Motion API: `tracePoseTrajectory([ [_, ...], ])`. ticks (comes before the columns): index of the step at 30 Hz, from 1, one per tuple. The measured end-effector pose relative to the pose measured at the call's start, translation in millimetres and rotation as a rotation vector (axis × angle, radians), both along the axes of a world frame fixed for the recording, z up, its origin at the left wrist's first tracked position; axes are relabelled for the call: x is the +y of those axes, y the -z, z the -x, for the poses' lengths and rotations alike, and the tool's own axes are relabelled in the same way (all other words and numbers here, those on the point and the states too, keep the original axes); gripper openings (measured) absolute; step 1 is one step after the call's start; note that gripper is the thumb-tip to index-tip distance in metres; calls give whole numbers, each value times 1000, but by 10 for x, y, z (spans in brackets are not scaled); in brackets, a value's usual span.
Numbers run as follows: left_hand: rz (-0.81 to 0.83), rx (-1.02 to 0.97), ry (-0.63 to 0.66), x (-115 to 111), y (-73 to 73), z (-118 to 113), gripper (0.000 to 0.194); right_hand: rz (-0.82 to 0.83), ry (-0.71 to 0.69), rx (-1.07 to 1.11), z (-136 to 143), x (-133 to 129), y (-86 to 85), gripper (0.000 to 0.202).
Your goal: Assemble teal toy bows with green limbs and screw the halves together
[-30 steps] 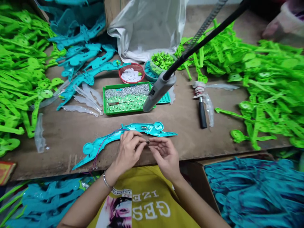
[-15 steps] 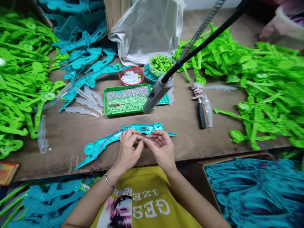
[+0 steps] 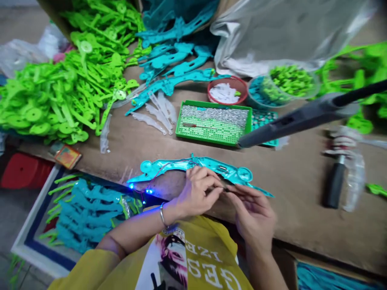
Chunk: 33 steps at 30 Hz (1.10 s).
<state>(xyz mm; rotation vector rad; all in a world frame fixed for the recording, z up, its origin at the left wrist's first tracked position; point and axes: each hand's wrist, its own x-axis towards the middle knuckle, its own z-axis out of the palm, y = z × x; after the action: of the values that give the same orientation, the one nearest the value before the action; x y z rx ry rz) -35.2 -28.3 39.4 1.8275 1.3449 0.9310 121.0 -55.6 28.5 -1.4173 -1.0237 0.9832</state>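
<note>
A turquoise plastic bow-shaped half shell (image 3: pixel 169 164) lies open side up on the bench, a small metal part (image 3: pixel 223 169) seated in it. Thin red wires (image 3: pixel 159 171) run along the shell to several small lit blue LEDs (image 3: pixel 148 191) over the bench edge. My left hand (image 3: pixel 201 191) is in front of the shell, thumb and fingers pinched. Opposite it, my right hand (image 3: pixel 256 211) pinches too, and the fingertips of both meet at a small dark piece (image 3: pixel 225 189), too small to name.
A grey power screwdriver (image 3: pixel 290 119) hangs at right above a green tray (image 3: pixel 178 129) of screws. Behind are a red basket (image 3: pixel 211 96) of white pieces and a bowl (image 3: pixel 316 86) of green parts. Green parts (image 3: pixel 54 96) heap up at left; a black-handled tool (image 3: pixel 334 185) lies at right.
The view has swung left and closer. Blue LEDs at the wire ends are now lit; they were dark before. Both hands stay together at the shell's front, still pinching.
</note>
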Motion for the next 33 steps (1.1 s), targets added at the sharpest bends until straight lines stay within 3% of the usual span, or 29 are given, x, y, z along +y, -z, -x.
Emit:
tracePoseTrajectory([
  [6,-14,125,68,-42,22,20,15,-12,-44,-127,21,-56,-12,25],
  [9,-57,215,92,-116,-48,187,15,-44,-146,-252,-63,-80,-1,19],
  [11,-88,280,13,-199,-124,417,24,-101,-220,-423,-144,-63,-7,15],
  [16,-139,637,-421,-382,-188,1053,17,-323,-316,-708,-75,201,-175,15],
  [19,-33,838,-486,-396,-135,1160,21,-329,-545,-711,182,439,-356,14],
  [23,74,881,-481,-349,-53,1088,19,-196,-857,-613,438,686,-489,6],
  [25,103,834,-476,-331,-16,1072,17,-123,-830,-645,508,777,-438,8],
  [28,139,722,-463,-318,23,1101,16,-80,-671,-861,611,872,-256,15],
  [33,188,534,-503,-295,32,1155,15,-92,-610,-1063,773,896,-15,10],
])
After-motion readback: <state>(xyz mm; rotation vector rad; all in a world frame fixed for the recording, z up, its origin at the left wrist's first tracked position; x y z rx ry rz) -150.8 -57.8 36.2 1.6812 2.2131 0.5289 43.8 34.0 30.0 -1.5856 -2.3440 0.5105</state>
